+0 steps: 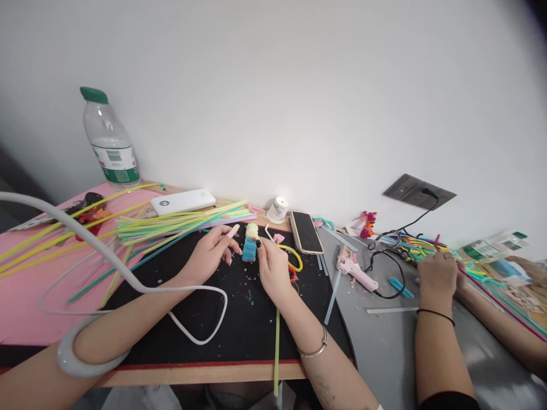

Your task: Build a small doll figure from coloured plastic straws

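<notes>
Single head-worn view, looking forward and down, close over desk [51,296], wall behind

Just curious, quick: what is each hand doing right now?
Left hand: curled beside the coloured roll, grip cannot be told.
Right hand: closed, pinching the coloured roll.

Plain white wall [299,85], evenly lit; grey socket plate [419,192] low at right; wooden table [192,374] adjoins grey table [384,353]
</notes>
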`<state>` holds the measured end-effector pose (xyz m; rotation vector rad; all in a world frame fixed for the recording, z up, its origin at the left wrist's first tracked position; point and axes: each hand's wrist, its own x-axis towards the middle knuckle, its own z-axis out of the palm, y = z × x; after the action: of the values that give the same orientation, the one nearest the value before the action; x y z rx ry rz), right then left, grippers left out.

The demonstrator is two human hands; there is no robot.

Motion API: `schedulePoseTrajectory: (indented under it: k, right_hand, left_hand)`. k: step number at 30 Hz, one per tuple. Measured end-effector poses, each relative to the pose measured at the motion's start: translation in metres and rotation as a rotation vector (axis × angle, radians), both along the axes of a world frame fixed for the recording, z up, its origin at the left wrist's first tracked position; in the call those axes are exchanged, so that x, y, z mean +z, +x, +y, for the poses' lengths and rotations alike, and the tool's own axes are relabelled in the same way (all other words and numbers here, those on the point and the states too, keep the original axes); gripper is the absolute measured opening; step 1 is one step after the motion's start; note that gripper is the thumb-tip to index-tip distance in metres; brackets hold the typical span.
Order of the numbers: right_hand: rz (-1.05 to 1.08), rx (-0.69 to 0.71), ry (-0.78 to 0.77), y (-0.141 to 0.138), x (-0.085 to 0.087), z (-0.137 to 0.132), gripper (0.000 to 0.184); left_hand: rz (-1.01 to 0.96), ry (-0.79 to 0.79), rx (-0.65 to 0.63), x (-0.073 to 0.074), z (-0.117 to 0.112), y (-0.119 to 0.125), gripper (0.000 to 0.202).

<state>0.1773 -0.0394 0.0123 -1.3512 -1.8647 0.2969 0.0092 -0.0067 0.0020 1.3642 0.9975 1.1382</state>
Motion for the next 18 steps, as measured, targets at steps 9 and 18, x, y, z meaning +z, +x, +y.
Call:
schedulePoseTrajectory:
  k: [9,18]
  right_hand:
    - [0.478,0.182,-0.213,-0.004,-0.003,0.000,0.014]
    - [0.601,0.169,-0.277,-0.006,0.001,0.003,0.018]
  left_hand:
    - [0.038,0.056,-0.120,0.003,-0.011,0.007,0.025]
    - [-0.049,0.067,-0.095,0.010,-0.012,0.007,0.023]
